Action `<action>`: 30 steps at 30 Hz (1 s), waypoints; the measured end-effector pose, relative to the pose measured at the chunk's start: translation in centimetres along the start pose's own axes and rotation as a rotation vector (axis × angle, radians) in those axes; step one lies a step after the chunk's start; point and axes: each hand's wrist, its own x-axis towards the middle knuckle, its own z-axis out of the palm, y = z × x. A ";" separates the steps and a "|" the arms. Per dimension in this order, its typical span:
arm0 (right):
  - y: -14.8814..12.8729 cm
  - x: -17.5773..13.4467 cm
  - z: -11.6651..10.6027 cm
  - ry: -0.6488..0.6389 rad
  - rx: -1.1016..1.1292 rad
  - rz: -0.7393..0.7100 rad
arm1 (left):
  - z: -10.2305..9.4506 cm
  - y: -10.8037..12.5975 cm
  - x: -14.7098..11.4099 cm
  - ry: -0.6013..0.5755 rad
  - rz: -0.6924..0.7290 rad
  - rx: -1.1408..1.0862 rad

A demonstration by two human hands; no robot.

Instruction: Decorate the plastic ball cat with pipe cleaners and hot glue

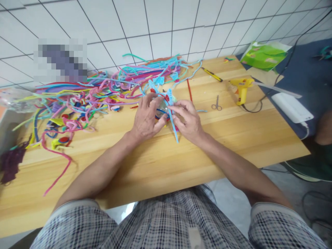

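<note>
Between my hands is a small pipe-cleaner figure [169, 94] in light blue with red parts and a clear, shiny piece low in its middle. My left hand [148, 116] curls round its left side, fingertips on the red and blue parts. My right hand [187, 119] pinches a light blue pipe cleaner [174, 128] at the figure's right side; its free end points down toward me. The fingers hide much of the figure's lower part. A red pipe cleaner [190, 90] lies just beyond my right hand.
Heaped pipe cleaners [153, 71] in many colours line the wall, spreading left with a pink strand [68, 157] near the front. On the right lie a yellow utility knife [212, 74], small scissors [216, 103], a corded yellow glue gun [241, 90], a white power strip [293, 107] and a green bag [264, 57].
</note>
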 end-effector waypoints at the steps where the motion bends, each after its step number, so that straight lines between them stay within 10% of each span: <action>1: 0.1 0.0 0.0 -0.010 0.001 0.006 | 0.0 0.0 0.1 0.005 -0.010 -0.007; 19: -0.1 0.5 0.3 -0.048 0.012 -0.077 | 0.2 -1.6 0.0 0.063 -0.072 -0.149; 30: -1.1 0.4 -0.1 -0.132 0.039 0.126 | -0.9 -1.3 0.0 -0.039 -0.259 -0.098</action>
